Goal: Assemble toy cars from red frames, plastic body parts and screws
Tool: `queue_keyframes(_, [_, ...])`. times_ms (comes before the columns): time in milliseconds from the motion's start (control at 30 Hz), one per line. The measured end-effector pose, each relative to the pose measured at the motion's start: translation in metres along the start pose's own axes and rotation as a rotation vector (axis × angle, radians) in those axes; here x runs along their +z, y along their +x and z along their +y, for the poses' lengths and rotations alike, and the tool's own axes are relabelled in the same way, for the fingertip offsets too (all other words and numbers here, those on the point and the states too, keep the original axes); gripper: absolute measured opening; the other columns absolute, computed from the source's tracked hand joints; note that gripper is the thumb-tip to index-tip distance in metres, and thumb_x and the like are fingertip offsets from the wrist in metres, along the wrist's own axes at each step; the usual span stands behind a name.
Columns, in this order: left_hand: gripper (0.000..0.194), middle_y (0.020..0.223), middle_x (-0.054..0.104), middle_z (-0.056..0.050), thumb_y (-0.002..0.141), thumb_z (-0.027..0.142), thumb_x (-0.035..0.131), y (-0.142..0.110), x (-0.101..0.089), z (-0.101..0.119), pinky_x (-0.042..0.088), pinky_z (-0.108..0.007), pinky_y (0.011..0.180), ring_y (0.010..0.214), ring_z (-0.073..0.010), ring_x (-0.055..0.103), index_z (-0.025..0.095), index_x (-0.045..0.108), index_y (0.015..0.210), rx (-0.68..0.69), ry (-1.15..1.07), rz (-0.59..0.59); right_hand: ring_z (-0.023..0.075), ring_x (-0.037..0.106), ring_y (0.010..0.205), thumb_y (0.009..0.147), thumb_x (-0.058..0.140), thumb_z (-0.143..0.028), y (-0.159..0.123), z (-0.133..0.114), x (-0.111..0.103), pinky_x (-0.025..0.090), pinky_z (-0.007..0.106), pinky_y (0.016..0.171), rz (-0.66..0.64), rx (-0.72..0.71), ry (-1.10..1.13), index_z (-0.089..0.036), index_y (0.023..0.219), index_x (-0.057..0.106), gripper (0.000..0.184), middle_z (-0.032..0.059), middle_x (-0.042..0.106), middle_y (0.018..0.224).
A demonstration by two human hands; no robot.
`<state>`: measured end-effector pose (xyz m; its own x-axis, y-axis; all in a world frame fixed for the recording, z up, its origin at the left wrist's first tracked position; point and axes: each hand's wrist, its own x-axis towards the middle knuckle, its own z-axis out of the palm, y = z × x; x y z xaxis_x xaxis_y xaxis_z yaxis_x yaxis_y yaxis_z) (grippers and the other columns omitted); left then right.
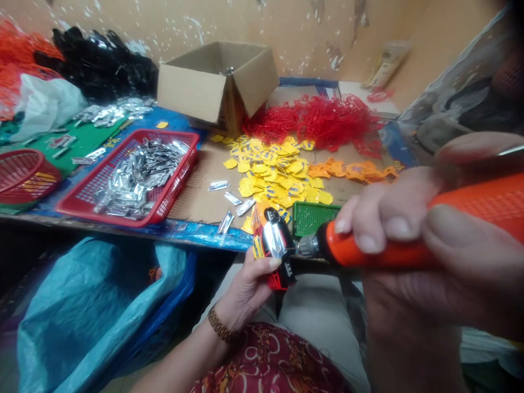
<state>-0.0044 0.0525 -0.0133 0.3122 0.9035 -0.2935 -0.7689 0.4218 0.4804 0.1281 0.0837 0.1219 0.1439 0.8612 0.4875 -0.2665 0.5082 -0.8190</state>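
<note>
My left hand (249,281) is closed round a small toy piece (273,245) with a shiny silver top, yellow sides and a red and black base, held just below the table edge. My right hand (409,240) fills the right of the view, wrapped round an orange electric screwdriver (393,248). Its metal tip (306,246) touches the right side of the toy piece. A beaded bracelet (221,326) sits on my left wrist.
The table holds a red basket (84,191) of silver pieces, a pile of yellow tags (272,174), orange tags (352,170), red plastic frames (323,120), a cardboard box (216,82), a small green tray (313,217) and a second red basket (22,174). A blue bag (94,311) lies below.
</note>
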Motion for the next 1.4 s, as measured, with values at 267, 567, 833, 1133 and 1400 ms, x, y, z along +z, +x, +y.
queue_keyframes(267, [0.077, 0.113, 0.072, -0.007, 0.066, 0.011, 0.078, 0.001, 0.002, -0.001, 0.054, -0.037, 0.097, 0.102, -0.0248, 0.07, 0.019, 0.048, 0.137, -0.006, 0.02, 0.008, 0.0058, 0.049, 0.046, 0.068, 0.061, -0.001, -0.002, 0.008, -0.004, 0.052, 0.025, 0.054, -0.021, 0.027, 0.049, -0.023, 0.059, 0.053, 0.025, -0.0094, 0.048, 0.057])
queue_keyframes(567, [0.078, 0.099, 0.074, -0.005, 0.064, 0.01, 0.079, 0.0, 0.001, -0.002, 0.056, -0.037, 0.094, 0.092, -0.0226, 0.071, 0.018, 0.048, 0.136, -0.023, 0.014, 0.024, 0.0107, 0.046, 0.039, 0.077, 0.073, -0.019, 0.0, 0.011, -0.005, 0.051, 0.03, 0.047, -0.036, 0.016, -0.026, -0.032, 0.089, 0.063, 0.02, -0.0085, 0.041, 0.054])
queue_keyframes(833, [0.075, 0.107, 0.073, -0.007, 0.066, 0.01, 0.077, 0.001, 0.0, -0.002, 0.055, -0.039, 0.095, 0.103, -0.0266, 0.069, 0.018, 0.049, 0.135, -0.028, 0.039, 0.025, 0.0114, 0.05, 0.043, 0.075, 0.067, -0.011, -0.006, 0.014, -0.01, 0.053, 0.031, 0.052, -0.057, 0.08, 0.046, -0.031, 0.095, 0.055, 0.031, -0.0099, 0.049, 0.058])
queue_keyframes(1133, [0.079, 0.108, 0.071, -0.007, 0.065, 0.012, 0.079, 0.001, -0.001, -0.002, 0.058, -0.035, 0.086, 0.101, -0.0253, 0.068, 0.018, 0.046, 0.136, -0.025, 0.09, 0.082, 0.0115, 0.051, 0.049, 0.081, 0.053, -0.009, -0.01, 0.02, -0.015, 0.047, 0.032, 0.052, -0.171, -0.022, -0.078, -0.026, 0.073, 0.048, 0.018, -0.0065, 0.049, 0.06])
queue_keyframes(1400, [0.076, 0.104, 0.072, -0.006, 0.064, 0.013, 0.079, 0.004, -0.006, -0.001, 0.056, -0.033, 0.085, 0.093, -0.0227, 0.069, 0.02, 0.05, 0.134, -0.033, 0.107, 0.054, 0.0098, 0.05, 0.048, 0.077, 0.058, -0.006, -0.01, 0.02, -0.018, 0.049, 0.031, 0.054, -0.132, 0.019, 0.084, -0.027, 0.091, 0.056, 0.025, -0.0089, 0.05, 0.062])
